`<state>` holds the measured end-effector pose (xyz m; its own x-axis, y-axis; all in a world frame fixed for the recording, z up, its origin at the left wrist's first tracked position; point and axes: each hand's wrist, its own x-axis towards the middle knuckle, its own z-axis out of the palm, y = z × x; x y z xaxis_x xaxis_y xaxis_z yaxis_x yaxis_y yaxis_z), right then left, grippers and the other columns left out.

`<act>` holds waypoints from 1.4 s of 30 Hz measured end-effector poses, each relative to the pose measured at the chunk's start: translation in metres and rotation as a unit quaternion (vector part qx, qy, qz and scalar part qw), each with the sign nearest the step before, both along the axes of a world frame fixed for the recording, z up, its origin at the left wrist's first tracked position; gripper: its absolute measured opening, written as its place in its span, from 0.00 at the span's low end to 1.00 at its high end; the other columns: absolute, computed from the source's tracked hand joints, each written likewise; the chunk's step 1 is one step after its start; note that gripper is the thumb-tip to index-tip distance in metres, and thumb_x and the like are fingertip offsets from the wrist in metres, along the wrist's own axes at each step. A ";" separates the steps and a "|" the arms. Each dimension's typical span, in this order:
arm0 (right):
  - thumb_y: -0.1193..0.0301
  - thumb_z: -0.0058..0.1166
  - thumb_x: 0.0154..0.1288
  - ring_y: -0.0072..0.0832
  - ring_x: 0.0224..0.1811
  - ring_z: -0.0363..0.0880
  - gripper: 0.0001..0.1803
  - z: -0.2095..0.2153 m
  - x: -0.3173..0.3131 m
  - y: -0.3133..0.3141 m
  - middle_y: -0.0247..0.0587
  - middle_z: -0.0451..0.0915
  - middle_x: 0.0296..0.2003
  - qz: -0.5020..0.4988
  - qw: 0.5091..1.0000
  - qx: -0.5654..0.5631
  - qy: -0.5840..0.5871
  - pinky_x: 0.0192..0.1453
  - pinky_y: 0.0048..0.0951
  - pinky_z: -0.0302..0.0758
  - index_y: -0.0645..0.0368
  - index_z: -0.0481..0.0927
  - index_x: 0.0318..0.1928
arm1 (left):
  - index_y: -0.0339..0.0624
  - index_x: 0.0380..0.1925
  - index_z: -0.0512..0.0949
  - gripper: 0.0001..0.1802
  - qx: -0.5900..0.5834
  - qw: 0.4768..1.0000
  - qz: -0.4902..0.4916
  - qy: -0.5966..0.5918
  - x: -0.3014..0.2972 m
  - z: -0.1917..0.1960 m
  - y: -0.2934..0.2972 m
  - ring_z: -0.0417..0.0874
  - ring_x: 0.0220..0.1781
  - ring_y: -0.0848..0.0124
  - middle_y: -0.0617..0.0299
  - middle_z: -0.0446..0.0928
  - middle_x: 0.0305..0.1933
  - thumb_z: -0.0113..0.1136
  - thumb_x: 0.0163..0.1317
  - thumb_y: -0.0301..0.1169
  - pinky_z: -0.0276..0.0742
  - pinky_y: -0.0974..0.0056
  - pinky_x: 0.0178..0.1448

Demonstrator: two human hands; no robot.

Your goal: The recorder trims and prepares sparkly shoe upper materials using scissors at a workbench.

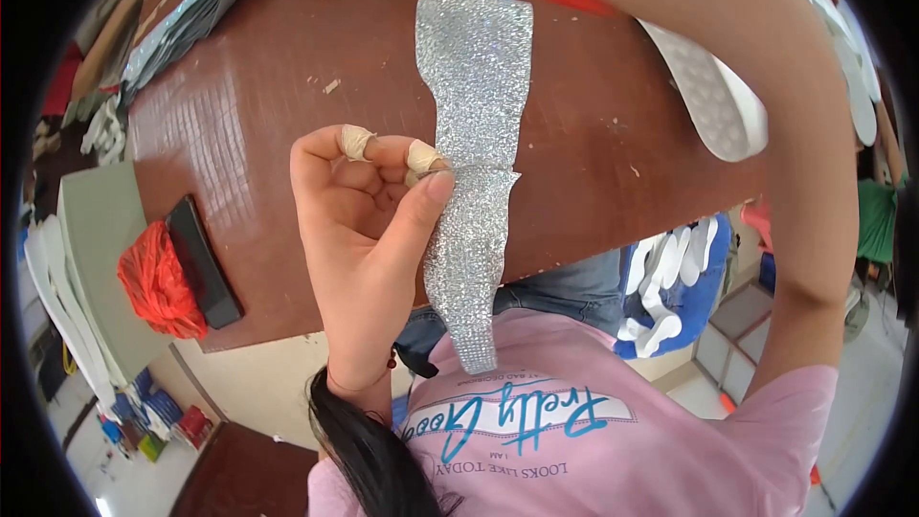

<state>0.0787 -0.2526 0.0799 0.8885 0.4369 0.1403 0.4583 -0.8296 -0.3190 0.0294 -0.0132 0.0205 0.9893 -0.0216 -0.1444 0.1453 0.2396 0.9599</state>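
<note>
My left hand [369,225] is closed in a pinch on a silver glittery fabric strip [479,67]. Beige tape wraps two of its fingertips. The thumb presses at the strip's left edge, where a crosswise seam or fold line runs. Above that line the strip widens toward the far side of the table; below it, a narrowing end hangs past the near edge in front of my pink shirt. My right arm [814,153] arches up the right side and across the top. Its hand lies outside the picture.
White sole-shaped pieces [718,101] lie at the table's right. A blue bag [704,311] below holds more white pieces. At left are a dark phone-like slab [203,263], a red plastic bag [158,278] and a grey-green box [100,258]. Stacked silvery sheets [196,14] sit far left.
</note>
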 end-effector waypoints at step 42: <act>0.46 0.66 -0.06 0.37 0.41 0.69 0.65 -0.023 -0.015 -0.013 0.42 0.73 0.43 0.076 0.966 -0.094 0.229 0.48 0.32 0.66 0.67 0.70 0.48 | 0.47 0.39 0.57 0.25 -0.173 0.979 0.069 0.078 -0.003 -0.030 -0.009 0.73 0.27 0.74 0.53 0.73 0.34 0.57 0.45 0.15 0.69 0.76 0.33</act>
<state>0.0637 -0.2651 0.0572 0.7622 0.5465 -0.3468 0.4259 -0.8270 -0.3671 0.0262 -0.0225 -0.0094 0.9527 0.0366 -0.3016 0.2269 0.5745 0.7865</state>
